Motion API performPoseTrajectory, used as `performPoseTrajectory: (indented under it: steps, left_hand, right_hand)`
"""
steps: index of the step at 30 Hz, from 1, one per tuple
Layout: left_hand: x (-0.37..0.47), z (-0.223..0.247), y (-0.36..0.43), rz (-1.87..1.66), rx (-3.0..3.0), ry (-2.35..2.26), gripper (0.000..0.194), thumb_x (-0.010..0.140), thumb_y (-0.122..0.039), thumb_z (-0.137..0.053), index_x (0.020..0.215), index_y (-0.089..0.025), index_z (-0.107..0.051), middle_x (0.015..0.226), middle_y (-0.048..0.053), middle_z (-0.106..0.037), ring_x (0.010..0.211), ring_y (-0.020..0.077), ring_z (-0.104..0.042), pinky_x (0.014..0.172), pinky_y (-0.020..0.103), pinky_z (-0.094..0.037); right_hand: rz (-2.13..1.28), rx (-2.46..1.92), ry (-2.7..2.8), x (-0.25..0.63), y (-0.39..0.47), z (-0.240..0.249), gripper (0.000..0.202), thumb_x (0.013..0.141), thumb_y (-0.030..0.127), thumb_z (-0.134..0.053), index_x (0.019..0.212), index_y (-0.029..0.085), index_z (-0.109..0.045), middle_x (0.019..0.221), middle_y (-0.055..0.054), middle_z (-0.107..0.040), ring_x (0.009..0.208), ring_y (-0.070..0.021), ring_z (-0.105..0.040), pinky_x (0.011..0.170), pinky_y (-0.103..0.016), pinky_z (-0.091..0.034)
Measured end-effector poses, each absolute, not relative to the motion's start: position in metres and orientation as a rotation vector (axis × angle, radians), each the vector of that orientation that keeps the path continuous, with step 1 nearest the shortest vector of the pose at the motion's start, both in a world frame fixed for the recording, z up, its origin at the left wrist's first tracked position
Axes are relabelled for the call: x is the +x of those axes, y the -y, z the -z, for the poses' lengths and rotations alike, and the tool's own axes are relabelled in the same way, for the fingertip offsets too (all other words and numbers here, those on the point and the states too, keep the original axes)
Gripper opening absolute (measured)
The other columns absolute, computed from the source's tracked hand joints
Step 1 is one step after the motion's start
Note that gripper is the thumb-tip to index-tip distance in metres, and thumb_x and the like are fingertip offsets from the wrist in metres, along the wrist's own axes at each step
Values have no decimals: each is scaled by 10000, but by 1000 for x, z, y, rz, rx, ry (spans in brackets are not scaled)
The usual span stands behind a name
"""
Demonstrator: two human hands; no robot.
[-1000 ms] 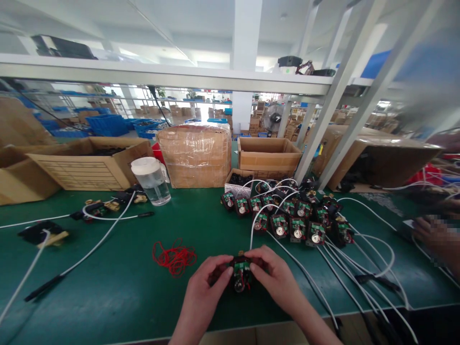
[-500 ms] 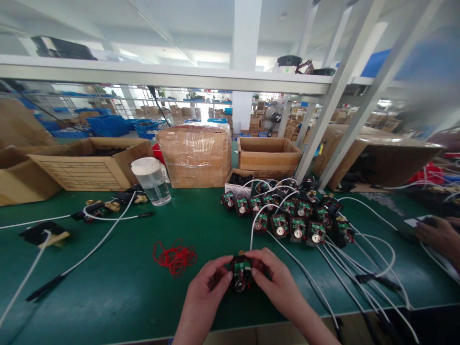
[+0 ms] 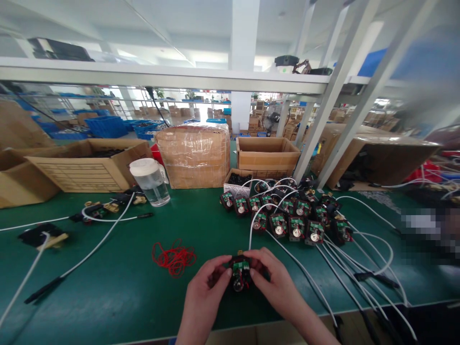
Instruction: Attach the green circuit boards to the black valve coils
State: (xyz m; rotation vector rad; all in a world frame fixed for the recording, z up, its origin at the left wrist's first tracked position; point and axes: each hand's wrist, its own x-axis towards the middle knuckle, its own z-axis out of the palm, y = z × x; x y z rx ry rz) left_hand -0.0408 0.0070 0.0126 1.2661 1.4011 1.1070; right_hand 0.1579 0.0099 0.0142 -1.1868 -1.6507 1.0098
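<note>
Between my two hands, near the table's front edge, is a small black device with a green circuit board and a round metal part facing me. My left hand grips its left side between thumb and fingers. On the opposite side, my right hand holds it the same way. A white cable arches up behind the device. Left of my hands lies a tangle of red wire. Several similar devices stand in rows to the back right, their boards facing me.
White cables spread across the right side of the green table. A clear jug stands before cardboard boxes. At the left lie brass-fitted parts with cables. Metal posts rise at the right. The far right edge is pixelated.
Both hands keep hold of the device in almost the same spot. The whole view has shifted very slightly. A person's hand seen earlier at the far right is now covered by pixelation.
</note>
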Motion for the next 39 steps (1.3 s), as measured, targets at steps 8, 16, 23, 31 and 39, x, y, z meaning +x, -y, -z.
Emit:
performPoseTrajectory:
  steps: [8, 16, 23, 31, 39]
  left_hand:
    - [-39, -10, -8, -1117, 1263, -1403, 386, 787, -487, -691, 1038, -201, -755, 866, 48, -747, 786, 203, -672, 742, 306, -539]
    - [-35, -26, -18, -1106, 1408, -1491, 224, 787, -431, -699, 848, -221, -746, 789, 23, -721, 714, 201, -659, 680, 305, -516]
    - [-44, -26, -24, -1087, 1528, -1231, 109, 884, -300, -616, 866, -232, -699, 1089, 60, -704, 1021, 226, -665, 911, 350, -507]
    - [-50, -41, -35, -851, 1904, -926, 367, 973, -164, -459, 1073, -329, -771, 1072, 41, -586, 1052, 183, -599, 926, 297, -463]
    - [-55, -38, -38, -792, 1981, -903, 380, 984, -149, -456, 1085, -348, -764, 1130, 30, -584, 1081, 175, -585, 949, 280, -465]
  right_hand:
    - [-992, -1182, 1665, 159, -11, -20, 352, 868, 120, -547, 1156, 273, -680, 936, -17, -580, 836, -176, -606, 747, -299, -500]
    - [-852, -1346, 1647, 142, -24, -34, 58, 833, 165, -653, 840, 222, -662, 792, 16, -544, 670, -143, -534, 595, -260, -414]
    - [-958, -1241, 1603, 144, -27, -22, 37, 867, 207, -636, 877, 218, -670, 816, 13, -557, 724, -152, -540, 662, -273, -428]
    - [-1057, -1173, 1596, 157, -24, -15, 136, 893, 263, -649, 1012, 248, -715, 866, 3, -589, 767, -165, -559, 701, -291, -439]
    - [-1117, -1122, 1600, 160, -21, -14, 255, 879, 176, -603, 1098, 264, -700, 914, 4, -586, 818, -162, -577, 754, -295, -466]
